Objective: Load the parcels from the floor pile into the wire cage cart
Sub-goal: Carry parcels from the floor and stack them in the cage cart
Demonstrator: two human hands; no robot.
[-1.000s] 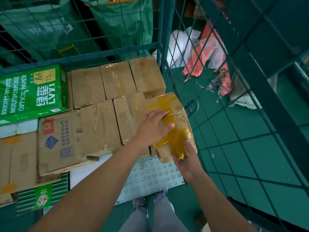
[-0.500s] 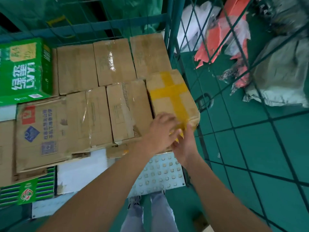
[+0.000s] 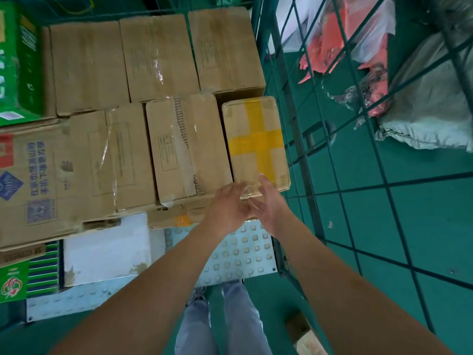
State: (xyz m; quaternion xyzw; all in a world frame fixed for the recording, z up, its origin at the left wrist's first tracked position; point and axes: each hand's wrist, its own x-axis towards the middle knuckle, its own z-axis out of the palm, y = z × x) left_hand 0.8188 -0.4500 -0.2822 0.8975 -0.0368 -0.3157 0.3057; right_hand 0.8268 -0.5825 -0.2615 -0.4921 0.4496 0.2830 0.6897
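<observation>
Two hands at one yellow-taped parcel (image 3: 256, 142)

Left hand (image 3: 226, 208) and right hand (image 3: 271, 206), fingers loosely spread, seemingly touch its near edge; three brown boxes (image 3: 158, 55) behind.

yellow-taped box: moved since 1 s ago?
Yes. The yellow-taped box went from tilted in both hands to lying flat beside the neighbouring brown box, against the cage's right wall.

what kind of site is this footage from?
Likely a parcel depot or warehouse: taped cardboard boxes stacked in a green wire cage cart, and plastic mailer bags lying on the green floor beyond the mesh.
</observation>
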